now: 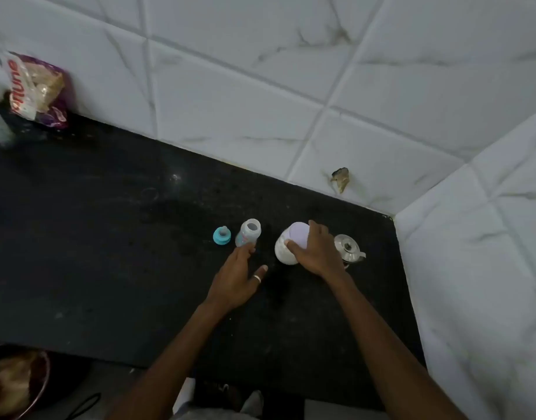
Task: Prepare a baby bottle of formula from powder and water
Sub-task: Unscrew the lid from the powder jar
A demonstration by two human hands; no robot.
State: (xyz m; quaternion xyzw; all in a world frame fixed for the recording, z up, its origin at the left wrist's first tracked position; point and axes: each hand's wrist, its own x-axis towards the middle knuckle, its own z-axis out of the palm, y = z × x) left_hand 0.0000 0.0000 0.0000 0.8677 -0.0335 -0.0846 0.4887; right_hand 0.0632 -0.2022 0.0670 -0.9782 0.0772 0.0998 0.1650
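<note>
At the bottom left of the frame sits a round bowl [15,383], below the edge of the black counter [109,237]. Two bare arms reach up from the bottom over the counter.

The left hand [236,280] is in the middle of the frame. Its fingers are spread and mostly straight, and the tips touch the low part of the baby bottle [249,231]. One finger has a ring on it. The bottle stands up with its top open. Just left of it lies the blue teat ring [221,236], not touching it.

The right hand [315,253] is a little to the right. Its fingers and thumb curl round the pale purple lid [298,234] of a white jar [283,253] and hold it. The jar stands near the bottle. Right behind this hand sits a small shiny kettle [350,248].

Past the counter is a white tiled wall [260,86]. In the upper left corner a bag of food [37,89] leans on it.
</note>
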